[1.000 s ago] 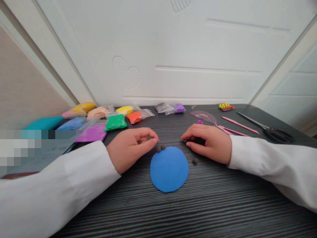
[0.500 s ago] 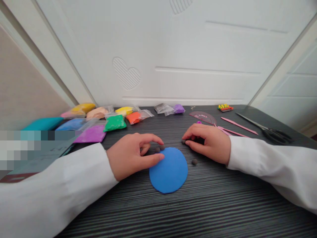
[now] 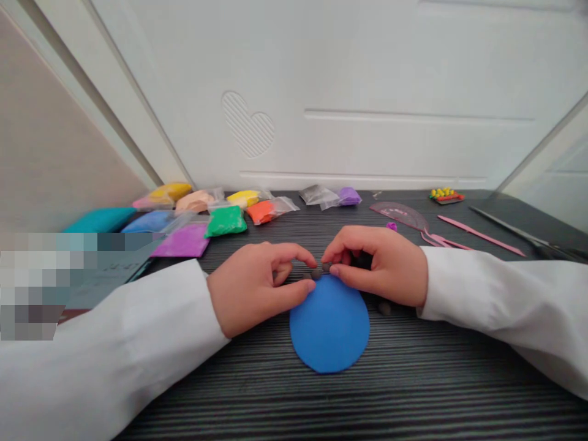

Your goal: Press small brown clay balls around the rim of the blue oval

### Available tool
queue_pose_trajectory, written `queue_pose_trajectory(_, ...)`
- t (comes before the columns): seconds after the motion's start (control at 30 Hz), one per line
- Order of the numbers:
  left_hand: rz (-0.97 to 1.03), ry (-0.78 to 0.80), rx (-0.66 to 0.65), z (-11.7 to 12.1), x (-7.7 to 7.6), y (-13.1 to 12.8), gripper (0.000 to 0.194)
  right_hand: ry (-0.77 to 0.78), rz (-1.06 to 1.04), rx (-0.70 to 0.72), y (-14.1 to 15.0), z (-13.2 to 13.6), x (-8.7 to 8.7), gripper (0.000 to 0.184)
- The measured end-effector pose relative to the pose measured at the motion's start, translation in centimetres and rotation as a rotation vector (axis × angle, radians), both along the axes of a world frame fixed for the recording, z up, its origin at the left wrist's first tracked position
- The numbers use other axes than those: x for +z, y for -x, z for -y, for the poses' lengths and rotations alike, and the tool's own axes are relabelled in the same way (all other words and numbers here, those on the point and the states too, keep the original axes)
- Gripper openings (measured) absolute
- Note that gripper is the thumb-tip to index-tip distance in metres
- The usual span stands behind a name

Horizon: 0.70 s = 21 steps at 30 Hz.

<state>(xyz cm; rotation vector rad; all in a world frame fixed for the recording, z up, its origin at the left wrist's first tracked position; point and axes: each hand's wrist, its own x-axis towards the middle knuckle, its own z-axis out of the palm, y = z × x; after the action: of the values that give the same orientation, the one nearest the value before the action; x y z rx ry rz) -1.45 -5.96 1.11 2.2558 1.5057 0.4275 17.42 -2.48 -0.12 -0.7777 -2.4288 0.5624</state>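
Note:
A flat blue clay disc (image 3: 329, 327) lies on the dark table in front of me. At its far edge, my left hand (image 3: 261, 285) has thumb and index finger around a small dark grey clay ball (image 3: 316, 274). Another grey ball (image 3: 307, 277) sits just left of that one, partly behind the thumb. My right hand (image 3: 379, 263) pinches a third grey clay ball (image 3: 326, 267) close to the left fingertips, at the disc's rim. One more loose grey ball (image 3: 384, 309) rests on the table right of the disc, below my right hand.
Bags of coloured clay, among them green (image 3: 226, 220), orange (image 3: 264, 211) and purple (image 3: 184, 240), lie at the back left. A pink protractor-like tool (image 3: 399, 214), a pink stick (image 3: 480, 235) and scissors (image 3: 509, 229) are at the right. A partly pixelated screen (image 3: 114, 269) stands left.
My right hand has moved left with its grey ball, up to the disc's far edge beside my left fingertips. The left hand keeps its place at the disc. The view has shifted slightly.

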Motion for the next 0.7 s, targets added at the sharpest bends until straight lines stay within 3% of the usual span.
queue_pose_trajectory(0.4,0.007,0.008,-0.005,0.0,0.0,0.2,0.024,0.022,0.053,-0.033,-0.1,0.2,0.1,0.015)
queue_pose_trajectory(0.7,0.195,0.091,0.037,-0.1,-0.2,0.3,0.023,-0.163,0.140,-0.189,-1.1,-0.5,-0.1,0.014)
